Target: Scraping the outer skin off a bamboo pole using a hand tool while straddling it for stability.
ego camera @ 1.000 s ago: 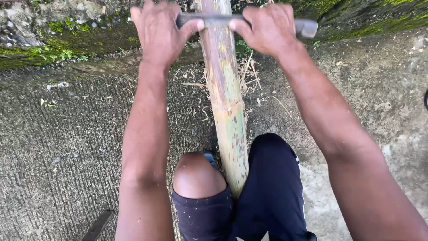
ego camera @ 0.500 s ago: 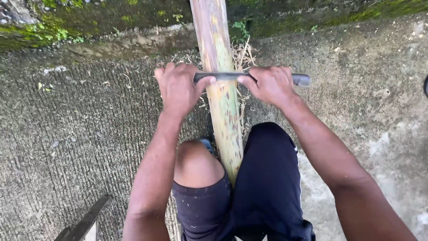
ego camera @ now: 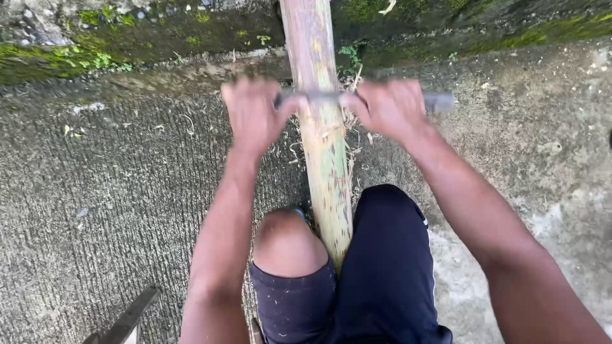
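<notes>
A long bamboo pole (ego camera: pixel 322 146) runs from between my knees up to the top of the view, its skin yellow-green and scraped. Across it lies a grey metal blade (ego camera: pixel 319 97), held flat on the pole. My left hand (ego camera: pixel 254 114) grips the blade's left end and my right hand (ego camera: pixel 390 109) grips its right part, with the grey end (ego camera: pixel 438 100) sticking out past my fingers. Both hands are blurred by motion. Thin pale shavings (ego camera: pixel 354 130) curl off the pole just below the blade.
Rough concrete ground (ego camera: pixel 102 191) spreads to both sides. A mossy stone edge (ego camera: pixel 83 57) runs along the top. My knees in dark shorts (ego camera: pixel 382 267) clamp the pole's near end. A dark flat blade-like object (ego camera: pixel 131 315) lies at the lower left.
Both hands drew the blade down the pole toward me between the first and second frames, and have since pushed it somewhat back up and away.
</notes>
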